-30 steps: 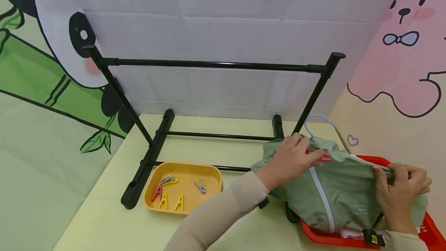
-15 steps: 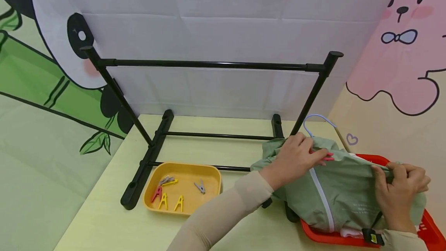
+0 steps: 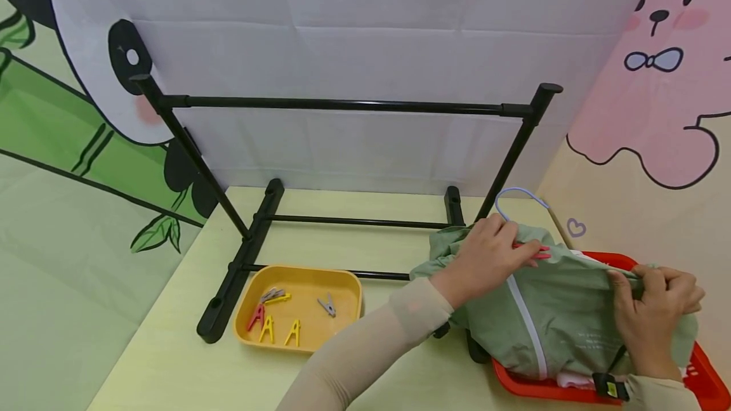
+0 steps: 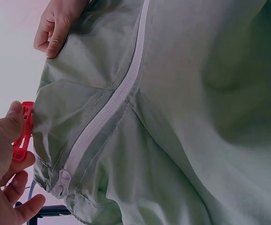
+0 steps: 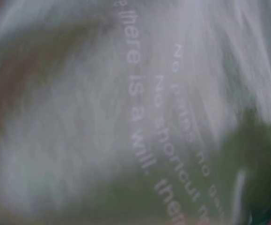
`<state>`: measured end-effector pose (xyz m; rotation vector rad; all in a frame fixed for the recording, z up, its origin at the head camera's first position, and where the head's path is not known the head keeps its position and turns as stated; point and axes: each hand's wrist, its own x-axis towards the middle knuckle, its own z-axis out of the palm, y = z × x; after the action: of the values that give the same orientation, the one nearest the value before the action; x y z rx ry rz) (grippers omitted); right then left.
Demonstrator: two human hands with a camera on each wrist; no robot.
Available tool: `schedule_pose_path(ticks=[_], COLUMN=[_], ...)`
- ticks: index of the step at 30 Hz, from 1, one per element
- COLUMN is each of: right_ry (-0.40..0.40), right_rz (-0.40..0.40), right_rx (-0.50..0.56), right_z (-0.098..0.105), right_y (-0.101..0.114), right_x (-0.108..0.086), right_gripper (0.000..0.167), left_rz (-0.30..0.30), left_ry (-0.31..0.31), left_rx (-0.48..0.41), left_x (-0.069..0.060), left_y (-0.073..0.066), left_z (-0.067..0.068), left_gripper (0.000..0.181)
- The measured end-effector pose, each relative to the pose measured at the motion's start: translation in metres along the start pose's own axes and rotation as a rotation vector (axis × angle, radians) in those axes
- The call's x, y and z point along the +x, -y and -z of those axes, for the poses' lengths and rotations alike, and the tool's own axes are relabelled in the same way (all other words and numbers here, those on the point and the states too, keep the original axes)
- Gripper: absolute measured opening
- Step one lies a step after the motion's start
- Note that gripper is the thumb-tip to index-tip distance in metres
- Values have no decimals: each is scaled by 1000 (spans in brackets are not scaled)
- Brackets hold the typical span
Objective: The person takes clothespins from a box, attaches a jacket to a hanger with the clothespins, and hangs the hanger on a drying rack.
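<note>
A green garment [image 3: 577, 309] with a white zipper [image 4: 102, 117] lies over a red basket, a blue hanger hook [image 3: 522, 193] sticking out at its top. My left hand [image 3: 485, 255] pinches a red clothespin [image 4: 25, 131] between thumb and finger, at the garment's edge beside the zipper's end. Whether the clothespin bites the cloth, I cannot tell. My right hand [image 3: 657, 316] grips the garment's upper edge at the right, thumb on the near side. Printed white letters on the green cloth [image 5: 140, 117] fill the right wrist view, blurred.
A black rack [image 3: 342, 105] stands on the pale table [image 3: 188, 335]. In front of it, a yellow tray [image 3: 311, 278] holds several red, yellow and grey clothespins. The red basket [image 3: 531, 389] is under the garment at the right.
My left hand has shifted slightly to the right along the garment's top edge with the red clothespin. My right hand keeps its hold on the cloth.
</note>
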<state>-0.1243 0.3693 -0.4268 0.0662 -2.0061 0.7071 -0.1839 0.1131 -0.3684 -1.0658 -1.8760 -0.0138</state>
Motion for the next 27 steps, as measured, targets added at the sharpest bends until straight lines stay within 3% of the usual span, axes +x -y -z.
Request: schedule_pose_path(ticks=[15,23,27], right_ry=[5,6,13], right_rz=[4,21,33], right_rx=[12,20,21], right_z=[0,0,-1], right_y=[3,6,3], right_x=[0,2,2], right_gripper=[81,81,80], left_rz=[4,-2,8], left_ry=[92,57,73], left_rx=[46,108,115], left_x=[3,9,11], left_y=[-4,-9,-10], left_z=[1,5,5], left_gripper=[28,28,31])
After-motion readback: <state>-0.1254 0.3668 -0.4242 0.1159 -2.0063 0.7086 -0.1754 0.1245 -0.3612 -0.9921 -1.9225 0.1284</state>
